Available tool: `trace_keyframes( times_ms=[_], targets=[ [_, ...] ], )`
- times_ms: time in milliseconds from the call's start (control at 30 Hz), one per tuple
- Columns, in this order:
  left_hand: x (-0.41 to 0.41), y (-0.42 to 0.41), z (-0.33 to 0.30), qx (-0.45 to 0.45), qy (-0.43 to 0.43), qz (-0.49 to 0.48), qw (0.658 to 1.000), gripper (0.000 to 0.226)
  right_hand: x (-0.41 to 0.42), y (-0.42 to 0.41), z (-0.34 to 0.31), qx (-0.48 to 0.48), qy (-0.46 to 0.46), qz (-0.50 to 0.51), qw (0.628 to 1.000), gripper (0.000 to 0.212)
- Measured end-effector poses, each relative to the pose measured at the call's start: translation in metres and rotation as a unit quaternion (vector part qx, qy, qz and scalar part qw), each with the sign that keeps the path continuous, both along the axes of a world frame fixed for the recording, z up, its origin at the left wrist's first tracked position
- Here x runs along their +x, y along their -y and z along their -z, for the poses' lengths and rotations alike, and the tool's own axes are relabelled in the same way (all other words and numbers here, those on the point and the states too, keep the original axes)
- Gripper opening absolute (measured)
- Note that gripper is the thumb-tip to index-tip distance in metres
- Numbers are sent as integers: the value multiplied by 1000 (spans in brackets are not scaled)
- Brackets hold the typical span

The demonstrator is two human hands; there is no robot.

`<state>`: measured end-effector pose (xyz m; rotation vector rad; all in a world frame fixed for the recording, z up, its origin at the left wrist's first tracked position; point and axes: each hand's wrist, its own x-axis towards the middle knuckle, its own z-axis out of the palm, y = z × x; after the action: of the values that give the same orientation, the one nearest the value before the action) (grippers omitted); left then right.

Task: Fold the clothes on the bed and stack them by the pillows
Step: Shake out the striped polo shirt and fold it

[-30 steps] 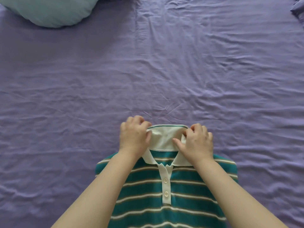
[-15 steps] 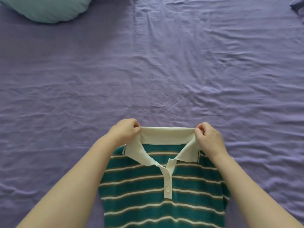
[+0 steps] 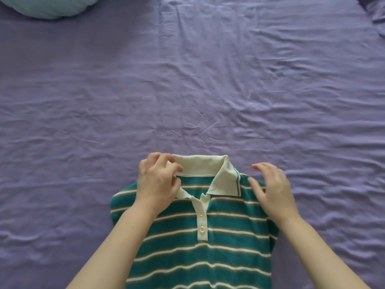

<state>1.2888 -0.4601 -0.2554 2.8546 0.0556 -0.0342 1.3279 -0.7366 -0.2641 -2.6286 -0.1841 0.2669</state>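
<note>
At the near edge of the bed (image 3: 187, 90), a teal polo shirt (image 3: 200, 247) with white and tan stripes lies face up on the wrinkled purple sheet, its white collar (image 3: 198, 167) pointing toward the far side and its lower part running out of view at the bottom. The sides look tucked under, since the body shows as a narrow panel with rounded shoulders and no sleeves visible — a judgement from the outline only. The left hand (image 3: 156, 184) sits over the left side of the collar with its fingers (image 3: 164, 163) curled onto the collar's upper edge, apparently pinching or pressing the fabric to set that side flat. The right hand (image 3: 273, 190) hovers over the right shoulder with fingers spread and loosely bent, gripping nothing; whether the palm touches the cloth cannot be told. The right collar wing lies turned out and flat, while the left wing is mostly hidden under the hand, so the tidying there is probably the step in hand. A pale blue pillow (image 3: 48, 7) shows at the far left corner, well apart from the shirt — that is likely where the folded piece belongs. More purple cloth (image 3: 375, 13) sits at the far right corner, too cropped to identify.
</note>
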Motion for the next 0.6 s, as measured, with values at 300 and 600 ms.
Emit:
trace_keyframes(
  times_ms=[300, 600],
  targets=[
    [11, 2, 8, 32, -114, 46, 992, 28, 13, -37, 12, -31, -65, -51, 996, 51],
    [-34, 114, 19, 16, -168, 182, 969, 70, -32, 18, 12, -65, -38, 103, 992, 42]
  ],
)
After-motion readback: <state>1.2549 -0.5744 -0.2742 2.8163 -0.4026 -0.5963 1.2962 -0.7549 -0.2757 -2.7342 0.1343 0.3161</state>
